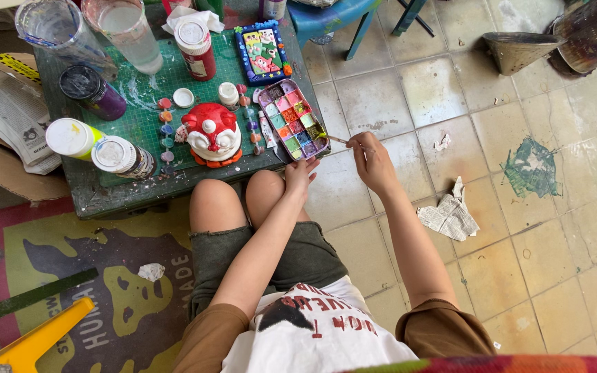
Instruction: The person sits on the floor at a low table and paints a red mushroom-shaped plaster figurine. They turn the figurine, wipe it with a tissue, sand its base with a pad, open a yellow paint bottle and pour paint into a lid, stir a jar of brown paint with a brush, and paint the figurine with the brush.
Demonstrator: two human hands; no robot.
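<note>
My right hand (371, 160) holds a thin paintbrush (334, 139) whose tip touches the near end of a paint palette (294, 119) with several coloured wells. My left hand (300, 176) grips the near corner of that palette at the edge of the low table (115, 197). A red and white ceramic figure (211, 134) stands on the green cutting mat (148, 110), left of the palette. I sit with my knees against the table's front.
Paint jars (122, 156), a red can (195, 48), two clear cups (127, 30), small paint pots and a painted colourful plaque (262, 50) crowd the table. Newspapers (10, 114) lie left. Crumpled paper (450, 213) lies on the tiled floor. A blue chair (329, 17) stands beyond.
</note>
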